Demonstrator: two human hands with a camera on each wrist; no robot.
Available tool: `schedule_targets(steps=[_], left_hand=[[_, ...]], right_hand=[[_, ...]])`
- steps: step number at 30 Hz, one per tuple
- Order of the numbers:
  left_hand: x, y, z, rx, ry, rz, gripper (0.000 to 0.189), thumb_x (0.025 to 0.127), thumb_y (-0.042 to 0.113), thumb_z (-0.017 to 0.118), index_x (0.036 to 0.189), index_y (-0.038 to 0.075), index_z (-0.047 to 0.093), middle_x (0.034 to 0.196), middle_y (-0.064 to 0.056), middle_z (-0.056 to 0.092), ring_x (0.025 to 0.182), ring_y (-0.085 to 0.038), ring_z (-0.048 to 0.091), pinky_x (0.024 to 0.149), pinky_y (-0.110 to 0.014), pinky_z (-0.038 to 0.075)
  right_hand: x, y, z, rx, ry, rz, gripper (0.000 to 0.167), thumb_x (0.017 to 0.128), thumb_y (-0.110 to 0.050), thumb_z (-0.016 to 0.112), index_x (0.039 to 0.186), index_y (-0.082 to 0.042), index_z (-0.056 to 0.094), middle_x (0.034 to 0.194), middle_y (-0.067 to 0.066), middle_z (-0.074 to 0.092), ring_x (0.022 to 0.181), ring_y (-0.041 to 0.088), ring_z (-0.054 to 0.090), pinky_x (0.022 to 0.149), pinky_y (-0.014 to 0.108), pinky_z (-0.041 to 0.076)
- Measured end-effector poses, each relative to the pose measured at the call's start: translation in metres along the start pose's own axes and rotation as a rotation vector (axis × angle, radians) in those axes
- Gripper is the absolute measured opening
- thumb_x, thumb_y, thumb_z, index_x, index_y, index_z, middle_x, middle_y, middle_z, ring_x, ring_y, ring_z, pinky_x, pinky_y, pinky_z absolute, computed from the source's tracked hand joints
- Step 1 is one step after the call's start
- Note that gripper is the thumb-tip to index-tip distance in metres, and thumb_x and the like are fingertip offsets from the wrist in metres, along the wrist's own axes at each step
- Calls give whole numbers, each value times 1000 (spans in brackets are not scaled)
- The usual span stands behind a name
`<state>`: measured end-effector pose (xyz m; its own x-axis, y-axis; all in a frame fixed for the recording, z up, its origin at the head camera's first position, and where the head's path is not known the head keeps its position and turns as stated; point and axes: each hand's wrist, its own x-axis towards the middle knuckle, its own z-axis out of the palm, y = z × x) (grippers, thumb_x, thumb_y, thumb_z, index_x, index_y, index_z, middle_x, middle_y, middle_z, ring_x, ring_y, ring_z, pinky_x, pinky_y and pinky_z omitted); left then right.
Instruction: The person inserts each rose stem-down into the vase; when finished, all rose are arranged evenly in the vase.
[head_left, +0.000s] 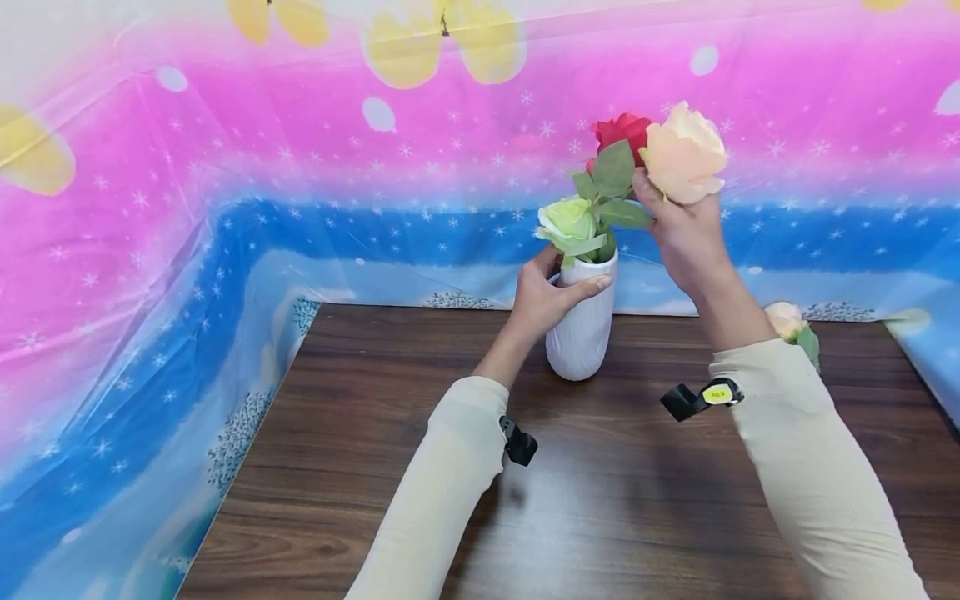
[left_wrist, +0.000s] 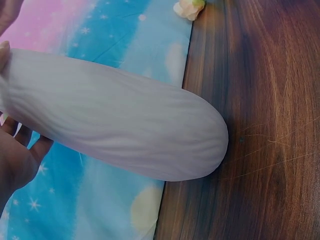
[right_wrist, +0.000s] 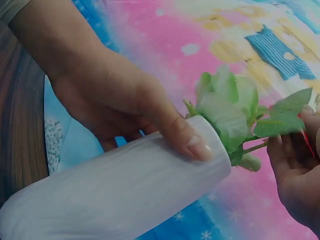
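Observation:
In the head view a white ribbed vase (head_left: 581, 329) stands at the table's far side, slightly tilted. My left hand (head_left: 543, 292) grips it just below the rim, thumb across the near side. From its mouth rise a pale green rose (head_left: 567, 221), a red rose (head_left: 622, 137) and green leaves (head_left: 613, 169). Beside the red rose, my right hand (head_left: 686, 237) is raised behind a large peach rose (head_left: 686, 154), which covers its fingers. In the right wrist view, the right fingers (right_wrist: 285, 155) curl round the red rose by a stem and leaves; the exact hold is partly hidden.
Another pale peach rose (head_left: 786, 320) with a green leaf lies near the table's far right, partly behind the right sleeve. The dark wooden table (head_left: 360, 467) meets a pink and blue patterned cloth (head_left: 300, 167) along its back and left edges.

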<state>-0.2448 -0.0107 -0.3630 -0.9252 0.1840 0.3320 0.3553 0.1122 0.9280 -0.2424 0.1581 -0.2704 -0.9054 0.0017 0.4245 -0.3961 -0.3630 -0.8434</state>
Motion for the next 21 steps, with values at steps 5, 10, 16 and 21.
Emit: schedule_targets(steps=[5, 10, 16, 21], left_hand=[[0, 1, 0, -3, -5, -8, 55, 86, 25, 82, 136, 17, 61, 128, -9, 69, 117, -18, 67, 98, -34, 58], [-1, 0, 0, -1, -6, -21, 54, 86, 26, 82, 134, 16, 61, 127, -9, 69, 117, -19, 67, 99, -35, 57], [-2, 0, 0, 15, -9, -23, 55, 86, 27, 82, 135, 16, 60, 129, -7, 69, 119, -18, 66, 101, -36, 57], [-1, 0, 0, 10, -2, -16, 57, 85, 26, 82, 137, 16, 60, 129, -8, 69, 118, -18, 66, 100, -37, 57]], right_hand=[[2, 8, -2, 36, 18, -101, 43, 88, 13, 68, 120, -15, 65, 102, -2, 71, 87, 10, 66, 78, 22, 57], [5, 21, 2, -140, 41, -263, 53, 78, 20, 68, 123, -8, 65, 109, -8, 71, 102, 11, 65, 87, 21, 57], [4, 27, 3, -467, 74, -235, 48, 84, 6, 75, 131, 1, 64, 105, -27, 69, 105, -1, 64, 96, 19, 53], [2, 31, 0, -541, 72, -216, 50, 84, 3, 75, 132, 7, 62, 102, -32, 66, 103, -4, 62, 95, 18, 52]])
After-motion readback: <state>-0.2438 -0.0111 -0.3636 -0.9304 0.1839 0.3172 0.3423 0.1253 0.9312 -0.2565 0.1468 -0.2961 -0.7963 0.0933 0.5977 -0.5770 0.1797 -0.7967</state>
